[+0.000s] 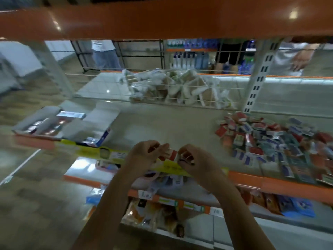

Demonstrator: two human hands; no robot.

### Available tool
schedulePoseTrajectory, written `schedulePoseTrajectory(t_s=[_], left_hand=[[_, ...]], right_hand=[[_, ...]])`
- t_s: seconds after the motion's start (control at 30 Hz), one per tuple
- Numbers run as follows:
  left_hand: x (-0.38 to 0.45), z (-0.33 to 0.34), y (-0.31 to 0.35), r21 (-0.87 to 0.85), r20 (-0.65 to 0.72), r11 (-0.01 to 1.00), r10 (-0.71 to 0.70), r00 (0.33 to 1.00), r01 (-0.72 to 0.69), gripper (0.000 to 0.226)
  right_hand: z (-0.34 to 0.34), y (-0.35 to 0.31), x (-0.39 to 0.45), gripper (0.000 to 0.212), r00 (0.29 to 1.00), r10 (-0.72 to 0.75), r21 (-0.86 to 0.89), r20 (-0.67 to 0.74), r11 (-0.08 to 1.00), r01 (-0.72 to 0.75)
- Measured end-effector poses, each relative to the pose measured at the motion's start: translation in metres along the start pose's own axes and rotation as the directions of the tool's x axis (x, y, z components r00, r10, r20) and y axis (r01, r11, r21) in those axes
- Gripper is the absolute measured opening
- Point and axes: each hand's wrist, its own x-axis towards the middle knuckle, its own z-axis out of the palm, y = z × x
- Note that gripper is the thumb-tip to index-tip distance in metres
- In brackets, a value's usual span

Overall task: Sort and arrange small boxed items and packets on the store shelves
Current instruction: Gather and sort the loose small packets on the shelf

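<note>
Both my hands meet over the front edge of the middle shelf (162, 127). My left hand (144, 154) and my right hand (192, 159) pinch a few small red-and-white boxes (171, 153) between their curled fingers. A loose heap of small red, blue and white boxes (273, 141) lies on the right part of this shelf. At the left end stand open cardboard display cartons (59, 123) holding more small boxes. The picture is blurred, so I cannot tell how many boxes sit in my fingers.
White plastic packets (173, 87) are piled behind a wire divider at the back. A perforated upright post (255, 87) rises at right. Lower shelves (180, 201) hold packets and snacks. People stand in the aisle beyond. An orange shelf (162, 18) hangs overhead.
</note>
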Motion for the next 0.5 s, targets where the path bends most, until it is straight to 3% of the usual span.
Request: schedulePoseTrajectory(t_s=[0.2, 0.33, 0.5], left_hand=[[-0.042, -0.076, -0.057, -0.159, -0.116, 0.986, -0.068, 0.991, 0.049, 0.033], [-0.065, -0.128, -0.104, -0.271, -0.167, 0.961, -0.109, 0.980, 0.061, 0.009], [-0.081, -0.179, -0.147, -0.286, -0.175, 0.955, -0.133, 0.976, 0.079, 0.013]], right_hand=[[0.057, -0.080, 0.013, 0.024, 0.996, -0.079, 0.019, 0.036, 0.997, 0.079], [0.107, -0.135, 0.023, 0.018, 0.991, -0.126, 0.027, 0.051, 0.992, 0.125], [0.153, -0.184, 0.039, 0.016, 0.984, -0.172, 0.072, 0.039, 0.983, 0.169]])
